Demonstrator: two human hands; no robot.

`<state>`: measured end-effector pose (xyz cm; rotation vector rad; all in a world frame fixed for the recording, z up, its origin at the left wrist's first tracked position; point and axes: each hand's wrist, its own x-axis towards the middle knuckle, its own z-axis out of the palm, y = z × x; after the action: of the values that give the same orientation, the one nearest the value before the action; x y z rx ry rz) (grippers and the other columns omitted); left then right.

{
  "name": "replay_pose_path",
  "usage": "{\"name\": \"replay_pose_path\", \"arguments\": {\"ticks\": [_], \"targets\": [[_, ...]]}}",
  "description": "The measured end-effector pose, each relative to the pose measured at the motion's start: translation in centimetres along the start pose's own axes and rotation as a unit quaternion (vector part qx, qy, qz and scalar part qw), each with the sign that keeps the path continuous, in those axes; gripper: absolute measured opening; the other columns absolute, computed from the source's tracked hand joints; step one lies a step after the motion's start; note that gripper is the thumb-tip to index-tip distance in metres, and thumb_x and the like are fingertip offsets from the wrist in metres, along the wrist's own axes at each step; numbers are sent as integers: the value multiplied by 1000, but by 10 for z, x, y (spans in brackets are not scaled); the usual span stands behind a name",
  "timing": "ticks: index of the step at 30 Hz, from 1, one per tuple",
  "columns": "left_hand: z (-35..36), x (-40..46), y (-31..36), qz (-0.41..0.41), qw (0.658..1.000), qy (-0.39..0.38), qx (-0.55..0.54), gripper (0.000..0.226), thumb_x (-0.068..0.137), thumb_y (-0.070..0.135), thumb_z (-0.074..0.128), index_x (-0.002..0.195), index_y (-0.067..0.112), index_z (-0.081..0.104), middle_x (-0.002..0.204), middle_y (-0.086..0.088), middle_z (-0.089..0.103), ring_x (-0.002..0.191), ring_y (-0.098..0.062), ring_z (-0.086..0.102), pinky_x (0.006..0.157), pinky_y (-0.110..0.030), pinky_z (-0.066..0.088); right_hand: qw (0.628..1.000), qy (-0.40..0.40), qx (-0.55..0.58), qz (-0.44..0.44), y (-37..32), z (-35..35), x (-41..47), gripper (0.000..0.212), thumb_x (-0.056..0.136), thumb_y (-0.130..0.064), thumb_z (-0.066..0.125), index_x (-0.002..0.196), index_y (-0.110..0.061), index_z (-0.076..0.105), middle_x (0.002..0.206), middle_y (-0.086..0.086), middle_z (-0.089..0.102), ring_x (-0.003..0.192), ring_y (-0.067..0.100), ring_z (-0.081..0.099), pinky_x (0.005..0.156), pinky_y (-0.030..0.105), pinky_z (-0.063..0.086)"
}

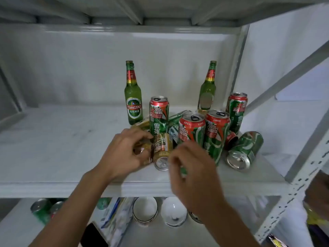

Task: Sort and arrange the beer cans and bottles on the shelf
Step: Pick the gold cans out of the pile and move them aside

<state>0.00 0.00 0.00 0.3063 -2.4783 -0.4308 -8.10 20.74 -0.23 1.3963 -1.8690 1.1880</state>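
- On the white shelf, toward its right half, the beer cans and bottles stand and lie in one tight cluster.
- My left hand reaches into the cluster's left side, fingers curled round a gold can that is mostly hidden beneath them.
- Just right of that hand a second gold can lies on its side, base toward me, touching my fingertips.
- My right hand hovers in front of the cluster with fingers loosely curled; it is blurred, and I cannot tell whether they close on the bit of green showing under them.
- Four red-and-green cans stand upright: one at the back left, two side by side in the middle, and one at the back right.
- A green can lies on its side at the right front, base toward me, with a small red can tipped between it and the upright ones.
- Another can lies behind the middle pair, partly hidden.
- Two green bottles stand behind the cans: the left bottle reads Tsingtao, the right bottle shows its back label.
- Below, on the lower shelf, sit more green cans at the left, two white bowls near the middle, and some packets between them.
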Motion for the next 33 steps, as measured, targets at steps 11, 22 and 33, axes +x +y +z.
{"name": "replay_pose_path", "arguments": {"ticks": [11, 22, 33], "targets": [[4, 2, -26, 65, 974, -84, 198, 77, 72, 55, 77, 142, 35, 51, 135, 7, 60, 109, -23, 63, 90, -39, 51, 948, -215, -220, 84, -11, 71, -2, 77, 71, -14, 83, 141, 1, 53, 148, 20, 49, 140, 39, 46, 113, 49, 44], [-14, 0, -34, -130, 962, 73, -228, 60, 70, 24, 94, 122, 31, 65, 112, 11, 73, 99, -8, 70, 83, -26, 57, 938, -230, -235, 108, -16, 77, 2, 110, 43, -4, 94, 145, -4, 52, 141, 14, 60, 133, 40, 53, 112, 52, 44], [-5, -11, -34, -196, 935, 133, -263, 62, 78, 30, 87, 128, 32, 50, 115, 22, 60, 105, 2, 61, 82, -22, 51, 905, -239, -311, 165, -17, 83, 22, 61, 68, -1, 85, 126, 2, 65, 135, 32, 59, 113, 45, 66, 90, 45, 59]]}}
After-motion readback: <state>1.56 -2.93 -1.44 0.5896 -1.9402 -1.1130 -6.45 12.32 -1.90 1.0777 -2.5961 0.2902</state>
